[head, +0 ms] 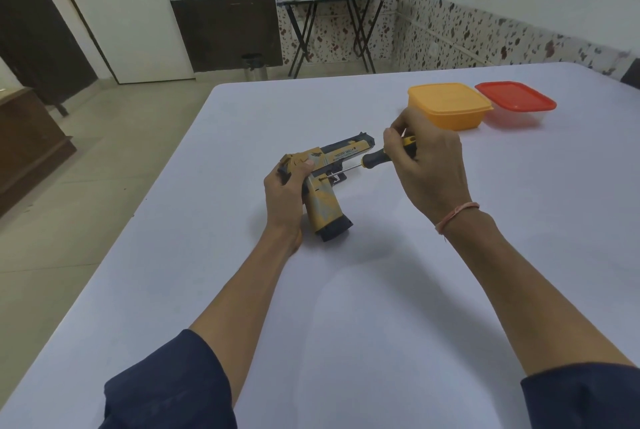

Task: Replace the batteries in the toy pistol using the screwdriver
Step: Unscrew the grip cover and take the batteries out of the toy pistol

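Note:
A yellow and dark blue toy pistol (327,200) lies on its side in the middle of the white table (346,307), grip pointing toward me. My left hand (285,193) grips its rear end and holds it steady. My right hand (429,169) holds the black and yellow handle of a screwdriver (375,156). The thin metal shaft slants down to the left, and its tip sits on a screw at the top of the pistol's grip.
Two lidded plastic boxes stand at the back right of the table: an orange one (448,105) and a red-lidded one (516,101). The table's left edge runs diagonally beside a tiled floor. Folding tables and a small bin stand by the far wall.

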